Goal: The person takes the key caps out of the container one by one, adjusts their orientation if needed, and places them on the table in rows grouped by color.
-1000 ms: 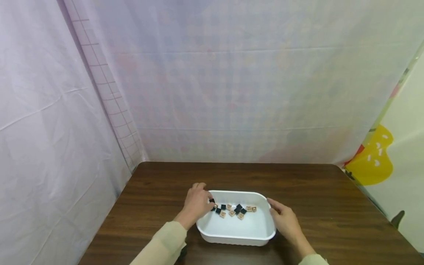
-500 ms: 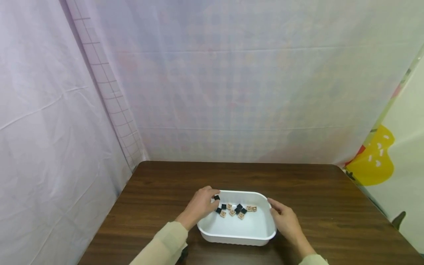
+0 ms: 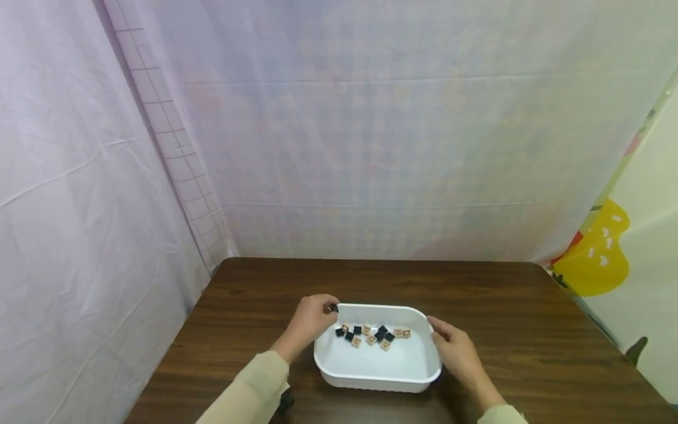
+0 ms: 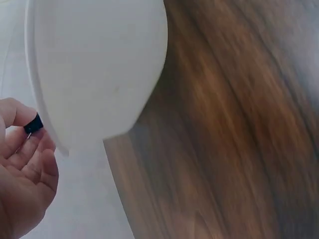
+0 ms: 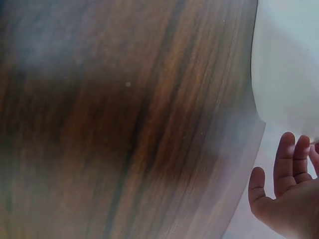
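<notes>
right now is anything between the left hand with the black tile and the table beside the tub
Nothing visible. The left hand pinches a small black tile at the tub's far left corner, just outside the rim. The brown table beside it is bare wood there. The other tiles lie inside the tub.

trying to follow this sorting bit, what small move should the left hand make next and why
Probably carry the black tile out over the table and set it down. The left hand pinches it just outside the white tub's left rim, while the right hand rests open against the right rim.
</notes>
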Demonstrator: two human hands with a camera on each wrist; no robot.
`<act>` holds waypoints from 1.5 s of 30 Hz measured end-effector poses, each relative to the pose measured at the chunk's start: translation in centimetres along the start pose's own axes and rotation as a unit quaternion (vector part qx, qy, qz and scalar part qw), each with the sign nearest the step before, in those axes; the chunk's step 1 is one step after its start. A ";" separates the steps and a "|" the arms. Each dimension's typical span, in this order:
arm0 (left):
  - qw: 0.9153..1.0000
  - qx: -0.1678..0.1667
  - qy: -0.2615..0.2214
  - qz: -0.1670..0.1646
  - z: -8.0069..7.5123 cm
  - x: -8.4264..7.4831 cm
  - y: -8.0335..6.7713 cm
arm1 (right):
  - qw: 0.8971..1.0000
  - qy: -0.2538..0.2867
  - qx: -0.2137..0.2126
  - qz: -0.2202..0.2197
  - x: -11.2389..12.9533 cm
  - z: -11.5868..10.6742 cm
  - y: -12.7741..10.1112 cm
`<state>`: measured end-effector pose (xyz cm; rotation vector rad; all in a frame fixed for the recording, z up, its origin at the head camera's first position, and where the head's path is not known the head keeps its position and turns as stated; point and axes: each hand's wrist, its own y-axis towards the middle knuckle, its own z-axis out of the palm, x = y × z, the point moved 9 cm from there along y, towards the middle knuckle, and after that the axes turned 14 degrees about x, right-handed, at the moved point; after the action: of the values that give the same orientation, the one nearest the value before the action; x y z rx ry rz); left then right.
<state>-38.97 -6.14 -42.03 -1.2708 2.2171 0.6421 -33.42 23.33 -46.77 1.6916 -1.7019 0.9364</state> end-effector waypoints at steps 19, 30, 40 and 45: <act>0.993 -0.075 -0.069 -0.059 -5.6 7.5 -2.2 | 1.000 0.018 -0.002 -0.005 0.1 -0.2 0.1; 0.991 -0.013 -0.052 -0.126 -5.2 11.5 -3.3 | 1.000 0.022 -0.002 0.001 0.1 -0.2 -0.1; 0.992 0.027 -0.042 -0.115 -3.7 12.2 -3.6 | 1.000 0.026 -0.003 0.004 -0.1 -0.1 -0.1; 0.991 0.027 -0.022 -0.127 -3.3 12.4 -3.7 | 1.000 0.024 -0.003 0.004 -0.2 0.1 0.0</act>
<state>-41.79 -17.79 -47.86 -1.4647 1.9791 0.5036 -33.36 23.36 -46.94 1.6461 -1.6793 0.9673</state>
